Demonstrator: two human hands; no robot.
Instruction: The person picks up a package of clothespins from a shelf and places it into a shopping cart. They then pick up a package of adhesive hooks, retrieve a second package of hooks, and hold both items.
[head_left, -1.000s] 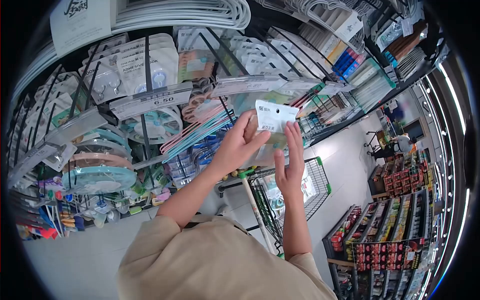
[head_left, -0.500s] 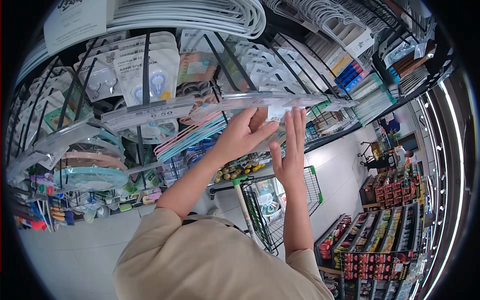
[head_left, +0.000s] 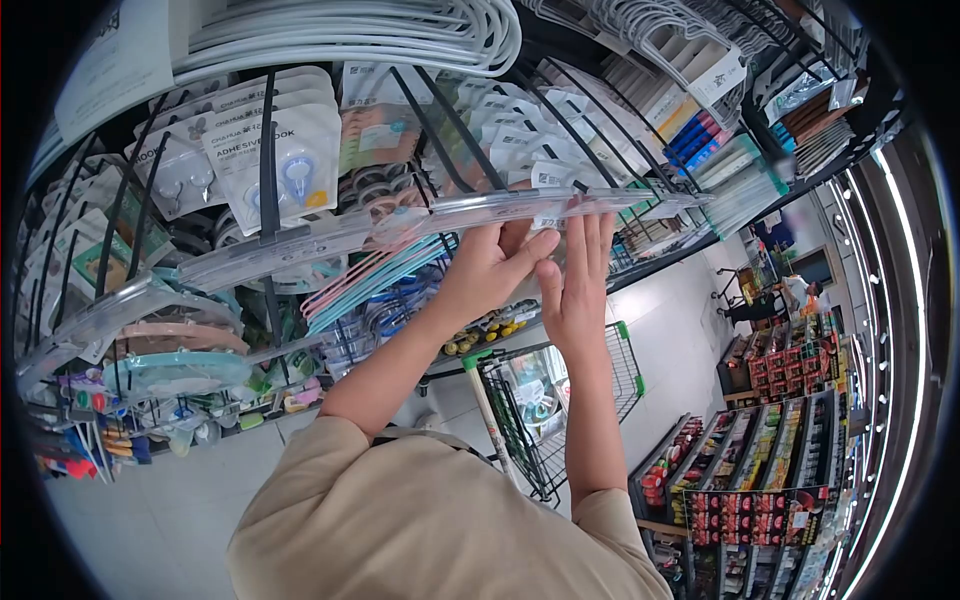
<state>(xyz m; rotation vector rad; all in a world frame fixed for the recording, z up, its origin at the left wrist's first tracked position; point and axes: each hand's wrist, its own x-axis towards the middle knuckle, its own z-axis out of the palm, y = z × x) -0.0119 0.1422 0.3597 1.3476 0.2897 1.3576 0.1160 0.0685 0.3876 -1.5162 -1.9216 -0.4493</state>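
Note:
My left hand [head_left: 490,268] reaches up to the shelf front, its thumb and bent fingers closed on a clear plastic packet [head_left: 552,178] with a white label. What the packet contains is hard to make out. To the right, my right hand [head_left: 577,285] is raised beside it with fingers stretched out and thumb apart, the fingers against the packet's right side. A clear price strip [head_left: 350,235] crosses in front of the fingertips and partly hides them. Similar clear packets [head_left: 505,125] hang on the hooks behind.
Adhesive hook packs [head_left: 270,150] hang to the left, white wire hangers [head_left: 400,40] above, and pink and blue hangers [head_left: 385,275] below. A shopping cart [head_left: 625,365] with goods inside stands below my hands. Stocked display racks [head_left: 765,450] and a distant person [head_left: 812,292] are at right.
The white-labelled packet sits higher, its label now showing above the price strip. My hands stay close together at nearly the same place. The view has shifted slightly, and the price strip looks tilted.

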